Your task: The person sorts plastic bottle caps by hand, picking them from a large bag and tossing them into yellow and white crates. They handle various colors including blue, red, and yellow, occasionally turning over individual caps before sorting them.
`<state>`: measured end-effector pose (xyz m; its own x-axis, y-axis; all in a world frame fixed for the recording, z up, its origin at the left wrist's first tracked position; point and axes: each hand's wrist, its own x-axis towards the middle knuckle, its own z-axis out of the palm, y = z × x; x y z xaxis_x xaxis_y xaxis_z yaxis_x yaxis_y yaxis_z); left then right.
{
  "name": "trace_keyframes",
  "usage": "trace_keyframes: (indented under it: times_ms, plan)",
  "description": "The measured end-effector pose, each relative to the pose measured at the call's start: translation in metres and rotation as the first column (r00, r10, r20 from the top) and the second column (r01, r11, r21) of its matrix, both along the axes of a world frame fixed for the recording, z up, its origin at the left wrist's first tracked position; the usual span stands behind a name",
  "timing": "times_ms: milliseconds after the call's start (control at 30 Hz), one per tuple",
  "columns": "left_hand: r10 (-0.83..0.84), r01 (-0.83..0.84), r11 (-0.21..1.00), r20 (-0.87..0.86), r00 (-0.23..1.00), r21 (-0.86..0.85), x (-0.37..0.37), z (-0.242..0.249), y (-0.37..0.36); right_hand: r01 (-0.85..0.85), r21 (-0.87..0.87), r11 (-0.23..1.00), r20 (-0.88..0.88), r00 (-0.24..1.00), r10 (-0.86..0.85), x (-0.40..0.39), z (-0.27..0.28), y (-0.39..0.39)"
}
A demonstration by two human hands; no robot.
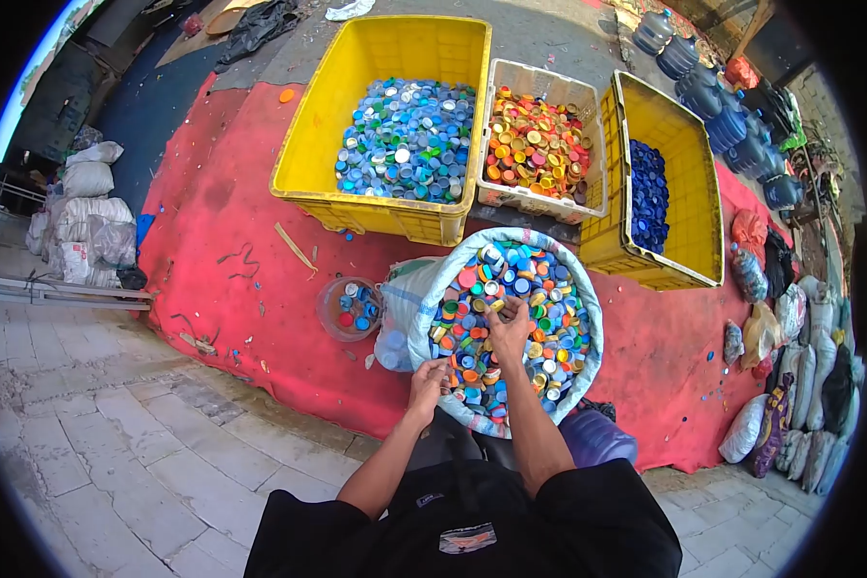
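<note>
Mixed-colour bottle caps (549,289) fill a round sack with a rolled pale rim (591,361), right in front of me. Over the middle of the caps is my right hand (509,328), its fingers bent and pressed together near a yellowish cap; what it holds is too small to make out. My left hand (429,383) is at the left inner edge of the sack, fingers curled together beside the caps, their tips partly hidden. A clear round tub (348,308) with a few caps stands left of the sack on the red mat (250,318).
Beyond the sack stand a yellow crate (308,144) of blue and green caps, a white crate (592,144) of orange and yellow caps, and another yellow crate (689,173) of dark blue caps. Water jugs (727,130) and filled bags (745,429) line the right side.
</note>
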<state>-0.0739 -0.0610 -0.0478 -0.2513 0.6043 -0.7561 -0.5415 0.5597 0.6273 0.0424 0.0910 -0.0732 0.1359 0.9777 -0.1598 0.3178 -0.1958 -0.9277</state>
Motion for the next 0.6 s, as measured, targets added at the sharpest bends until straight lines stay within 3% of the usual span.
trace_keyframes:
  times_ms: [200, 333, 367, 500, 600]
  plan:
    - [-0.04, 0.043, 0.997, -0.053, 0.998, 0.06, 0.008, -0.005, 0.034, -0.004, -0.169, 0.986, -0.191, 0.981, -0.028, 0.03, 0.013, -0.007]
    - [-0.111, 0.124, 0.988, -0.131, 0.985, 0.093, 0.017, -0.006, 0.057, 0.03, -0.185, 0.982, -0.34, 0.936, -0.092, 0.052, 0.017, -0.013]
    - [-0.131, 0.147, 0.985, -0.157, 0.979, 0.088, 0.02, -0.004, 0.059, 0.045, -0.148, 0.988, -0.362, 0.927, -0.097, 0.061, 0.0, -0.017]
    - [-0.147, 0.196, 0.972, -0.315, 0.938, 0.131, 0.034, -0.024, 0.076, 0.1, -0.286, 0.953, -0.363, 0.909, -0.204, 0.083, 0.014, -0.021]
    - [-0.189, 0.245, 0.964, -0.382, 0.904, 0.103, 0.042, -0.021, 0.087, 0.095, -0.361, 0.928, -0.522, 0.804, -0.285, 0.104, 0.001, -0.027]
